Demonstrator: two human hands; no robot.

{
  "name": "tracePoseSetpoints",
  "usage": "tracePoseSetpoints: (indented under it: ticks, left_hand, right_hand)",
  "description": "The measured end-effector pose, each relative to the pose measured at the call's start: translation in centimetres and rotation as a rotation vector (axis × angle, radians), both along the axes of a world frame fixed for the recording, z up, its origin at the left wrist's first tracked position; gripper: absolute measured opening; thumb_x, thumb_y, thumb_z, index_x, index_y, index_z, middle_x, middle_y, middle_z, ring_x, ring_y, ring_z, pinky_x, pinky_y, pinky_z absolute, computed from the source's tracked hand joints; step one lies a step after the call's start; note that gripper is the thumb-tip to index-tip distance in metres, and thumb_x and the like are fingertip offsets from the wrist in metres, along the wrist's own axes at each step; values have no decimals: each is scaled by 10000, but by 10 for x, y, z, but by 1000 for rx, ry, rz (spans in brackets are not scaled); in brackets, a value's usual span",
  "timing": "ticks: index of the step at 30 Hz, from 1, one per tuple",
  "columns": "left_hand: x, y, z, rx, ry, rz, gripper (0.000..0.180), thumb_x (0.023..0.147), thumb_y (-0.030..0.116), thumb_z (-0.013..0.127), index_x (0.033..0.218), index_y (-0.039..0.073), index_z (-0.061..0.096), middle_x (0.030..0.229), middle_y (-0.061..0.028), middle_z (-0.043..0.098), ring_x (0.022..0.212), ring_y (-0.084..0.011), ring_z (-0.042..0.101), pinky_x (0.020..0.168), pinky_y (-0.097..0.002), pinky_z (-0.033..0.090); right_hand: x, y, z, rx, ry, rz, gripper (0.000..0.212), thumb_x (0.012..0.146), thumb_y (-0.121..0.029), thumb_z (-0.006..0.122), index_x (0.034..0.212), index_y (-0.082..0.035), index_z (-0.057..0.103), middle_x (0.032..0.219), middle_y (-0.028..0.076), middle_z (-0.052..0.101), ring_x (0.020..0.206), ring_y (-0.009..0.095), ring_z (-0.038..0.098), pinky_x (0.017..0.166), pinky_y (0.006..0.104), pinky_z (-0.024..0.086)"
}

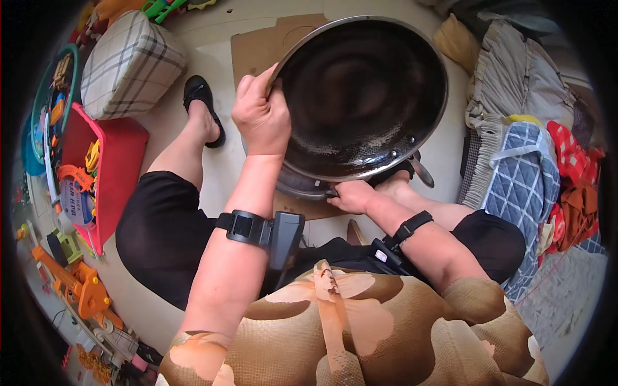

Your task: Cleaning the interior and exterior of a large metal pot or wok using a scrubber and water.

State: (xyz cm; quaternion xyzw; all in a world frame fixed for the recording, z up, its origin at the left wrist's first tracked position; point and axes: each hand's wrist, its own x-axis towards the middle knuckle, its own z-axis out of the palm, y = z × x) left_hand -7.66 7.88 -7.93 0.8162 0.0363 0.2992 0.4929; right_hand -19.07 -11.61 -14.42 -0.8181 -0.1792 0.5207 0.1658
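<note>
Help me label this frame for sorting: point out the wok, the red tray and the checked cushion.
wok (364,96), head view, on its dark inner bowl.
red tray (122,161), head view, on its bare red wall.
checked cushion (132,64), head view, on its top face.

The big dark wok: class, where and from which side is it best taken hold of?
Probably two-handed, as shown. The wok is tilted on edge: the left hand pinches the thin rim from its left, while the right hand supports the low edge beside the riveted handle.
</note>
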Motion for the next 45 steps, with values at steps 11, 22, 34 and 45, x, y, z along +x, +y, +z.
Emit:
tracePoseSetpoints:
  ticks: [11, 22, 34, 45]
  left_hand:
    - [-28, 1, -7, 3, 20, 5, 160, 828, -33, 661, 986, -18, 682, 740, -55, 538, 663, -150, 519, 630, -257, 427]
    - [-41, -1, -9, -6, 32, -17, 278, 793, -65, 636, 1037, 46, 709, 738, -89, 560, 651, -230, 566, 628, -312, 464]
    - [-44, -17, -7, -39, 31, -40, 176, 837, -20, 654, 1008, 6, 687, 768, -90, 566, 696, -187, 559, 659, -274, 446]
    - [-41, -13, -10, -103, 45, -5, 175, 835, -28, 652, 1005, -7, 684, 761, -75, 551, 681, -178, 533, 647, -275, 433]
  right_hand:
    - [-25, -10, -3, -20, 46, 101, 408, 890, -399, 566, 1068, -55, 692, 1073, 178, 681, 1035, 339, 640, 936, 431, 485]
    - [13, -32, 55, 247, 274, -289, 490, 849, -474, 652, 1058, -33, 702, 1001, 177, 697, 949, 278, 651, 865, 364, 488]
    - [-7, -29, 29, -67, -490, -664, 367, 815, -337, 593, 882, 12, 683, 893, 253, 674, 875, 421, 654, 814, 488, 524]
    - [-2, -43, 14, -90, -555, -684, 330, 810, -292, 609, 884, 19, 690, 773, 236, 683, 768, 359, 693, 755, 447, 554]
